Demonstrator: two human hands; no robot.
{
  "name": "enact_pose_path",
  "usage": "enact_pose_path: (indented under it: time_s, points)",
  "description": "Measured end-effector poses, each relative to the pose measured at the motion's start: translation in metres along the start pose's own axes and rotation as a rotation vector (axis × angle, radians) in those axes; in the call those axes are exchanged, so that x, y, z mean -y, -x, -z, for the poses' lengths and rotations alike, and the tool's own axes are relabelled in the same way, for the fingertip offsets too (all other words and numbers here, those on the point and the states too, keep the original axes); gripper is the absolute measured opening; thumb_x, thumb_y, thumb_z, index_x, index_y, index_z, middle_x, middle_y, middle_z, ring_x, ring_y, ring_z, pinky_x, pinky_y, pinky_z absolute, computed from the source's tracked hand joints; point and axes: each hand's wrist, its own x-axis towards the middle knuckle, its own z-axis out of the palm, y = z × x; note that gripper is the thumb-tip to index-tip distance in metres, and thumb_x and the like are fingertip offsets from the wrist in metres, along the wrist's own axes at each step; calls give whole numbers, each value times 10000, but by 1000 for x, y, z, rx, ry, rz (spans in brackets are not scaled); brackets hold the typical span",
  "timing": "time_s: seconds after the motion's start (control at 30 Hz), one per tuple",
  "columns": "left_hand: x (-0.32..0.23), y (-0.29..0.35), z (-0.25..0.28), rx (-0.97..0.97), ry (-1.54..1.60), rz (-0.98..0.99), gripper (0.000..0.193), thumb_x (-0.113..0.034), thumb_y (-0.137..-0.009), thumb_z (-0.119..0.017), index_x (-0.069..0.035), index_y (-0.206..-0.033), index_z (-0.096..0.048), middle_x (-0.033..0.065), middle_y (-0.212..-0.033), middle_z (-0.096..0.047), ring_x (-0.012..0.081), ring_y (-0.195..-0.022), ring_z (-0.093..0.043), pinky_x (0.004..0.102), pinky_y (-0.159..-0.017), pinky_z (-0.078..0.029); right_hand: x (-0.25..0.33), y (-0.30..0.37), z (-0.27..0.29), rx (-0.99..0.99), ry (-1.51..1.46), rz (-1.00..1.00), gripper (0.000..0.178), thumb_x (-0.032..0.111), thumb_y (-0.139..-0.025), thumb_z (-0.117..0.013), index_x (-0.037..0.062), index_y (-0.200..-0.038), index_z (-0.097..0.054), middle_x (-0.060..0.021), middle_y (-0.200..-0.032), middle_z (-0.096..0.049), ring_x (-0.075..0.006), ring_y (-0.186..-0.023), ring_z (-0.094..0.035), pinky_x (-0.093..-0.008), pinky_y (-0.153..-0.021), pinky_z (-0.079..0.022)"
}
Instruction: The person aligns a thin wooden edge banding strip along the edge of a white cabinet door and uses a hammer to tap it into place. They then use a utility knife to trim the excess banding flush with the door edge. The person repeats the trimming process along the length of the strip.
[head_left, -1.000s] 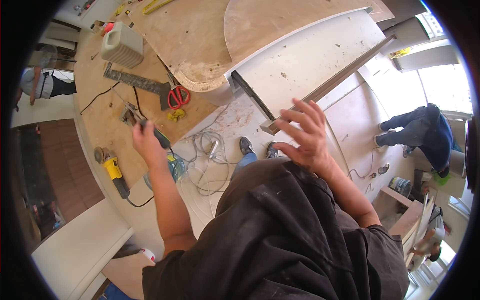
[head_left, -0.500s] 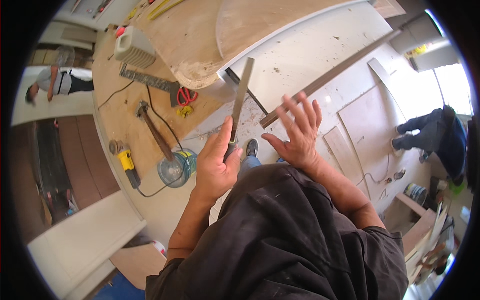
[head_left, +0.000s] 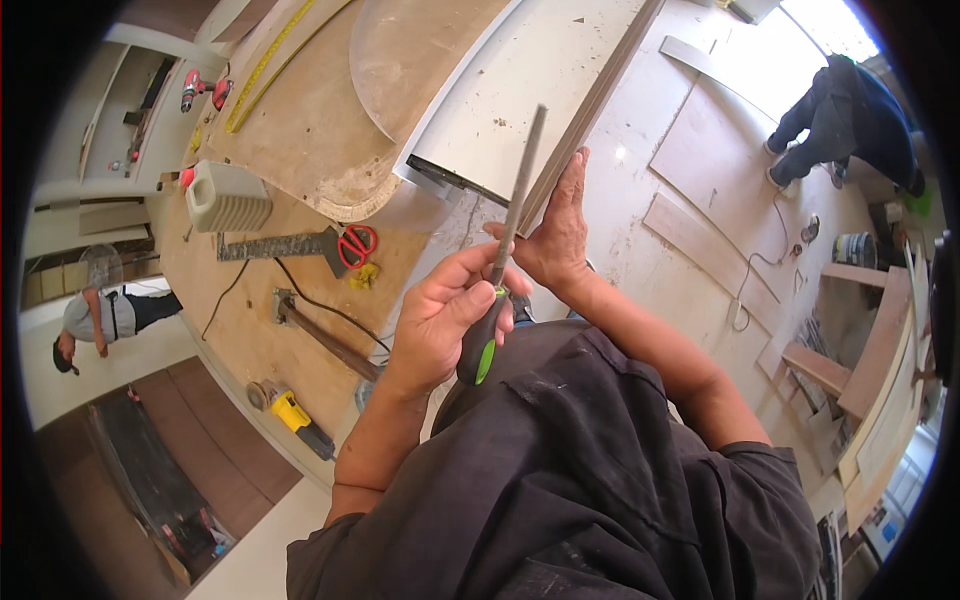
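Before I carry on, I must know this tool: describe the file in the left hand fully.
The file has a long, narrow grey blade, apparently metal, and a black handle with green accents. The left hand grips the handle's upper end, blade pointing away from the body, tilted slightly right. Whether the blade touches the brown strip or the right hand is unclear.
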Motion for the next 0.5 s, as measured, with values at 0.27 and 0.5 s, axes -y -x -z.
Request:
enact_pose_path:
  time_s: [0.27,0.5]
  points:
    - [10,-6,23,-61,-405,31,663,21,-995,-617,-58,-1616,-398,69,-990,-688,102,-750,-616,255,-686,-542,-11,11,-33,-89,-85,25,1225,116,-813,-805,-144,-1586,109,-434,-1648,-63,-558,-1568,-61,-499,-1292,-166]
    - [18,-9,22,-129,-657,127,559,-36,-1046,-557,-207,-1576,-513,-10,-826,-635,37,-634,-526,194,-626,-472,-2,7,-33,-52,-181,-7,1181,48,-840,-743,-157,-1566,166,-461,-1642,20,-583,-1563,-7,-502,-1299,-119]
